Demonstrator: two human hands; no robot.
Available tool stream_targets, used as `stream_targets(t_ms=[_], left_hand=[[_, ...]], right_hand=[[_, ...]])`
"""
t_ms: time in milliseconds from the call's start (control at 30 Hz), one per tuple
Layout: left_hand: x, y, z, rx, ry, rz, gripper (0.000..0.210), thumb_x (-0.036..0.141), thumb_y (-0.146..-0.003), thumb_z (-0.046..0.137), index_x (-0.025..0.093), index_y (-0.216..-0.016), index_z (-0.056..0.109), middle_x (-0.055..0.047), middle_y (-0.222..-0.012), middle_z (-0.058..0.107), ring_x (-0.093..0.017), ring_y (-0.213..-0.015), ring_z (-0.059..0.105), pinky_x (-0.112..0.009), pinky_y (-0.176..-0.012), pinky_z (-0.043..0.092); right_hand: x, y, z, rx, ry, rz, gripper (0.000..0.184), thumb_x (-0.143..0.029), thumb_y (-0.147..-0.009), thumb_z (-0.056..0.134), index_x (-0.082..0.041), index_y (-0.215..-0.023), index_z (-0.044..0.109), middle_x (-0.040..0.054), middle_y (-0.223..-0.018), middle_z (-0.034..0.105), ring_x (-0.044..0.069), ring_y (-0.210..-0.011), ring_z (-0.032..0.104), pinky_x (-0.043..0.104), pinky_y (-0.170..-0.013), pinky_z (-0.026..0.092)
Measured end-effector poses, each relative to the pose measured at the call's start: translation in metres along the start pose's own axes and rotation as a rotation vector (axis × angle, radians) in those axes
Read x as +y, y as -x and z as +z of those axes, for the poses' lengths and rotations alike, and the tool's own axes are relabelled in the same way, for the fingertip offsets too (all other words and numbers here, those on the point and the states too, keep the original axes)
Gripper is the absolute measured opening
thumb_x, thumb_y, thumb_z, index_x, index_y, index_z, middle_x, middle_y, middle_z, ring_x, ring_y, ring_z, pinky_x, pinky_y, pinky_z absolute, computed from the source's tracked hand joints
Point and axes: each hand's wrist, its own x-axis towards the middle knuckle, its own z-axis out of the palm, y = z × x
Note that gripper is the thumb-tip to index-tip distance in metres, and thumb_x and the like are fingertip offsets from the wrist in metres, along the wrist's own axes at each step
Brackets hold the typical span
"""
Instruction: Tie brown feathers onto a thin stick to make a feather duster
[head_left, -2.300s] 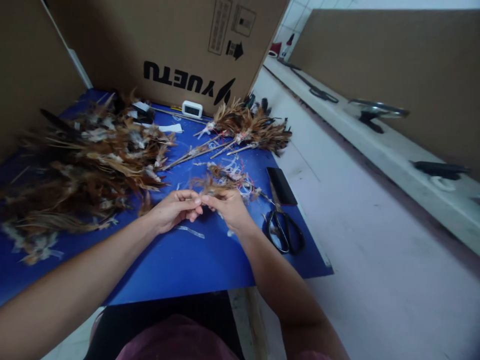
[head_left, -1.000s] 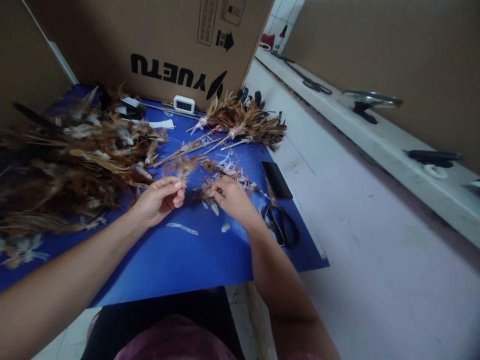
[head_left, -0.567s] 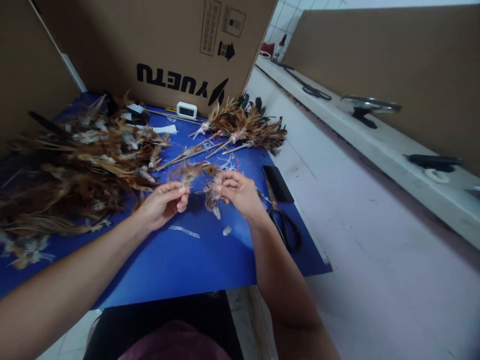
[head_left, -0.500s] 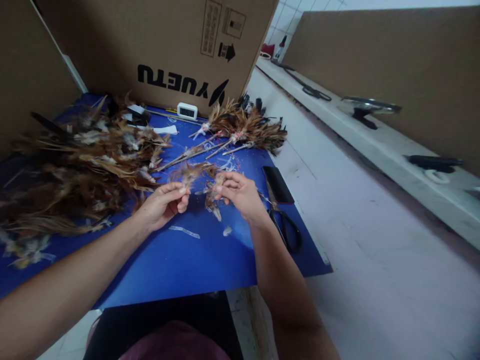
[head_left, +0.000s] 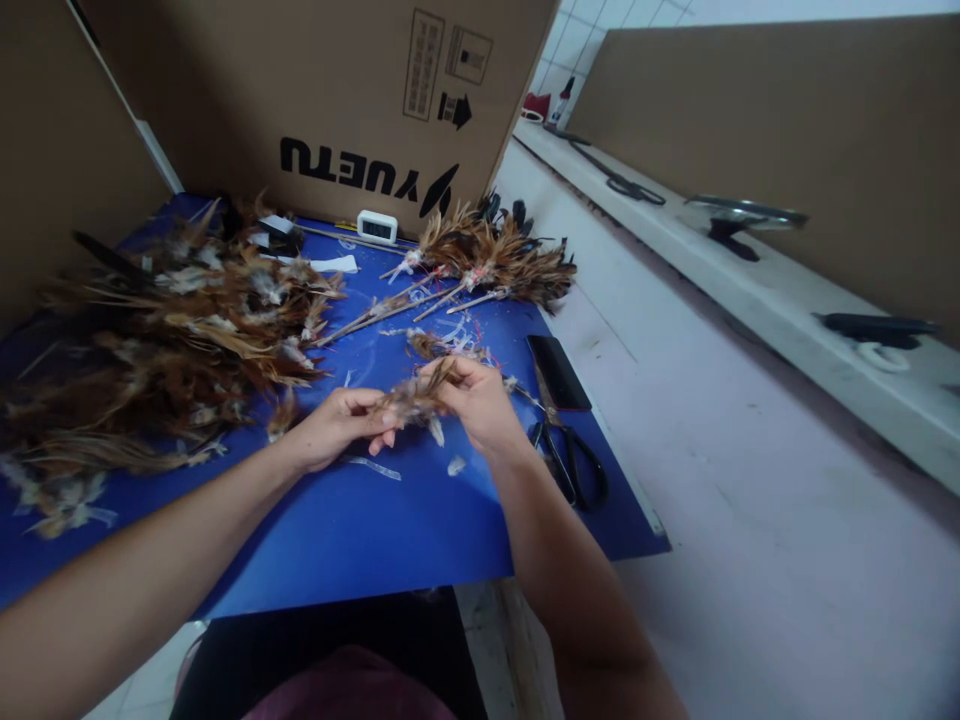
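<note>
Over the blue table mat (head_left: pixel 360 540), my left hand (head_left: pixel 341 430) pinches one end of a small tuft of brown feathers (head_left: pixel 412 400). My right hand (head_left: pixel 476 400) has its fingers closed on the other end of this tuft, and its fingertips are partly hidden. A loose pale feather (head_left: pixel 456 466) and a clear plastic strip (head_left: pixel 375 467) lie below the hands. Just beyond my right hand are small feather scraps (head_left: pixel 427 343) and bits of string. Scissors with black handles (head_left: pixel 574 455) rest to the right of my right wrist.
A large heap of brown feathers (head_left: pixel 187 330) covers the left side. Feather bundles on sticks (head_left: pixel 495 255) lie at the back, near a small white digital clock (head_left: pixel 377 227). A cardboard box (head_left: pixel 360 90) stands behind. A black flat object (head_left: pixel 556 372) lies by the scissors.
My hands have come closer together, and the feathers between them now form one tuft. My left hand has shifted slightly right and down.
</note>
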Motion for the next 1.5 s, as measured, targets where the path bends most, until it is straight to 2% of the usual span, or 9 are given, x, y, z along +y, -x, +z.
stream_targets(t_ms=[133, 333, 633, 833, 1067, 1333, 1500], left_hand=[[-0.0028, -0.0001, -0.0018, -0.043, -0.122, -0.019, 0.026, 0.035, -0.077, 0.074, 0.011, -0.071, 0.069, -0.002, -0.062, 0.067, -0.007, -0.051, 0.056, -0.019, -0.051, 0.045], [-0.0017, 0.0003, -0.0004, -0.053, -0.147, -0.028, 0.026, 0.036, -0.078, 0.073, 0.012, -0.071, 0.068, -0.001, -0.062, 0.067, -0.007, -0.05, 0.056, -0.018, -0.051, 0.044], [0.0011, 0.0002, 0.001, -0.036, -0.172, -0.01, 0.028, 0.037, -0.078, 0.073, 0.012, -0.068, 0.066, -0.001, -0.062, 0.066, -0.006, -0.049, 0.054, -0.018, -0.051, 0.041], [0.0021, 0.0006, 0.0016, -0.033, -0.189, 0.0, 0.029, 0.038, -0.079, 0.072, 0.012, -0.068, 0.066, -0.001, -0.06, 0.065, -0.006, -0.049, 0.053, -0.019, -0.052, 0.041], [-0.0009, -0.0004, 0.001, -0.004, -0.219, 0.01, 0.029, 0.039, -0.08, 0.07, 0.012, -0.069, 0.066, -0.002, -0.062, 0.066, -0.007, -0.049, 0.053, -0.019, -0.051, 0.041], [-0.003, 0.0001, -0.0004, 0.025, -0.235, 0.032, 0.028, 0.037, -0.08, 0.07, 0.012, -0.069, 0.069, -0.002, -0.062, 0.065, -0.008, -0.05, 0.054, -0.02, -0.052, 0.043], [-0.0029, 0.0004, -0.0004, 0.056, -0.251, 0.026, 0.026, 0.038, -0.08, 0.07, 0.013, -0.075, 0.071, -0.003, -0.065, 0.068, -0.008, -0.051, 0.055, -0.021, -0.053, 0.045]], right_hand=[[0.0005, 0.0028, 0.0033, -0.082, -0.023, 0.013, 0.016, -0.023, -0.062, 0.077, -0.017, -0.072, 0.067, -0.0017, -0.068, 0.065, 0.007, -0.055, 0.054, 0.02, -0.05, 0.044], [-0.0009, 0.0051, 0.0014, -0.166, 0.005, 0.057, 0.017, -0.018, -0.06, 0.078, -0.017, -0.074, 0.069, 0.0, -0.071, 0.068, 0.009, -0.055, 0.056, 0.021, -0.051, 0.046], [-0.0026, 0.0055, -0.0008, -0.226, 0.087, 0.035, 0.041, -0.043, -0.054, 0.088, -0.015, -0.075, 0.067, 0.0001, -0.064, 0.063, 0.009, -0.052, 0.054, 0.022, -0.048, 0.044], [-0.0003, 0.0051, 0.0009, -0.211, 0.057, 0.006, 0.043, -0.044, -0.051, 0.09, -0.015, -0.072, 0.067, 0.0005, -0.061, 0.062, 0.01, -0.052, 0.054, 0.022, -0.047, 0.045], [-0.0011, 0.0071, 0.0032, -0.174, 0.046, 0.032, 0.039, -0.035, -0.047, 0.091, -0.014, -0.068, 0.067, 0.0005, -0.061, 0.065, 0.01, -0.05, 0.058, 0.022, -0.047, 0.05], [-0.0005, 0.0071, 0.0028, -0.159, 0.014, 0.095, 0.031, -0.025, -0.047, 0.09, -0.015, -0.065, 0.067, -0.0011, -0.058, 0.064, 0.009, -0.044, 0.054, 0.024, -0.046, 0.05], [-0.0024, 0.0089, 0.0002, -0.178, 0.079, 0.054, 0.011, -0.012, -0.059, 0.074, -0.017, -0.069, 0.069, -0.0021, -0.062, 0.065, 0.01, -0.055, 0.058, 0.022, -0.054, 0.049]])
